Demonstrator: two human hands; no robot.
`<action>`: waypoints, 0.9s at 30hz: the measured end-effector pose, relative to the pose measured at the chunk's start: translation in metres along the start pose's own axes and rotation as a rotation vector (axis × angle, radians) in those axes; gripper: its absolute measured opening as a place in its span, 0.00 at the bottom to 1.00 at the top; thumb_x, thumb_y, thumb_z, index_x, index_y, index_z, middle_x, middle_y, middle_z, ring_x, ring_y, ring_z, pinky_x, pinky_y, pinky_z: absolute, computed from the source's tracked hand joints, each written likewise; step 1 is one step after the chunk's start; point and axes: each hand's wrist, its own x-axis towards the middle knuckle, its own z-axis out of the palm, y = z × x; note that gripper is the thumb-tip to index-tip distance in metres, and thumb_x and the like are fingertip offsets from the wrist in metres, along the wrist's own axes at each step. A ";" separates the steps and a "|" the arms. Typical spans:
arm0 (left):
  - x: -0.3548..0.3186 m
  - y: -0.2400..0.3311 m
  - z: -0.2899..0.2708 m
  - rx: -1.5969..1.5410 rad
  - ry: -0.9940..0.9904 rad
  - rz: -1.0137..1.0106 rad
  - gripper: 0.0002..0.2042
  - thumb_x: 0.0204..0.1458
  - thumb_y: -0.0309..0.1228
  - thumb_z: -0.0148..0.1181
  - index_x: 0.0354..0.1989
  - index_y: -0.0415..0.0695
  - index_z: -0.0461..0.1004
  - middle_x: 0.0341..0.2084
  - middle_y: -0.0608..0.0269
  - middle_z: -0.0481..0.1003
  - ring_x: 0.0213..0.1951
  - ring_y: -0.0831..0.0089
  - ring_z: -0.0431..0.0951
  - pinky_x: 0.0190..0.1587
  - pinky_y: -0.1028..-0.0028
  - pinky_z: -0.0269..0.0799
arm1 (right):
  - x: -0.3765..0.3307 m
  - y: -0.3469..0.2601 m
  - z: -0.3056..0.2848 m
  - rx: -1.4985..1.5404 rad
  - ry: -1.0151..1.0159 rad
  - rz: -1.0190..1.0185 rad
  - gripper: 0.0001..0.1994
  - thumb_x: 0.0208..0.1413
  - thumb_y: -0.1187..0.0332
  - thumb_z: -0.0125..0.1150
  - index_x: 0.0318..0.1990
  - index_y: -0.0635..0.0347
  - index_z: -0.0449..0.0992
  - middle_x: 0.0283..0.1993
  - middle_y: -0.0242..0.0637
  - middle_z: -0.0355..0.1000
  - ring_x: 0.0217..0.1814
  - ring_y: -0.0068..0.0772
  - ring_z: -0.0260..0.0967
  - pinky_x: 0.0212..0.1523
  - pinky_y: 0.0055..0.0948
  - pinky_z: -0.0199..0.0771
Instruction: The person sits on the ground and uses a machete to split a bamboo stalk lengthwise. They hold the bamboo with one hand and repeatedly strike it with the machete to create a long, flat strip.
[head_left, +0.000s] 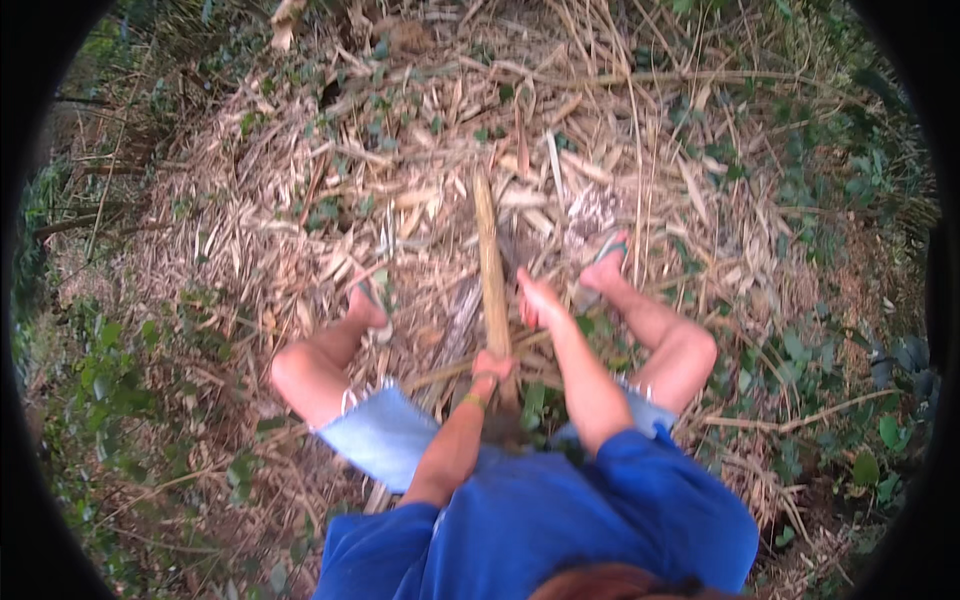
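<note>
A peeled, pale-brown wooden pole (490,265) points away from me between my legs, its far end among the wood chips. My left hand (492,367) is closed around its near part. Just right of the pole, my right hand (540,302) is closed on the handle of a machete, whose dark blade (507,250) lies close along the pole's right side. Motion blurs the blade, and I cannot tell whether it touches the wood. The handle is mostly hidden in my fist.
Wood chips and shavings (420,200) cover the ground ahead. My sandalled feet (605,262) stand on both sides of the pole. Long dry stalks (640,130) lie at the far right. A thin branch (800,418) and leafy plants (130,370) are at the sides.
</note>
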 end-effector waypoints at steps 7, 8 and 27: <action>-0.029 -0.027 0.020 -0.050 -0.103 0.111 0.36 0.34 0.50 0.73 0.44 0.27 0.80 0.41 0.42 0.82 0.43 0.56 0.84 0.49 0.63 0.78 | -0.040 -0.148 -0.061 -1.312 0.198 -0.260 0.14 0.62 0.59 0.59 0.47 0.56 0.83 0.32 0.45 0.79 0.33 0.39 0.79 0.35 0.43 0.79; -0.022 -0.031 0.014 -0.072 -0.124 0.087 0.35 0.34 0.50 0.73 0.43 0.27 0.80 0.39 0.42 0.82 0.41 0.56 0.84 0.48 0.63 0.78 | -0.062 -0.182 -0.066 -1.374 0.229 -0.323 0.16 0.60 0.58 0.59 0.45 0.61 0.83 0.43 0.51 0.80 0.44 0.41 0.80 0.48 0.38 0.80; -0.046 -0.015 -0.003 -0.013 -0.079 0.211 0.36 0.37 0.53 0.70 0.50 0.35 0.80 0.45 0.44 0.81 0.50 0.57 0.82 0.58 0.65 0.73 | 0.007 0.080 0.032 -0.630 0.564 -0.380 0.27 0.65 0.46 0.49 0.60 0.58 0.75 0.28 0.53 0.79 0.30 0.47 0.80 0.33 0.46 0.80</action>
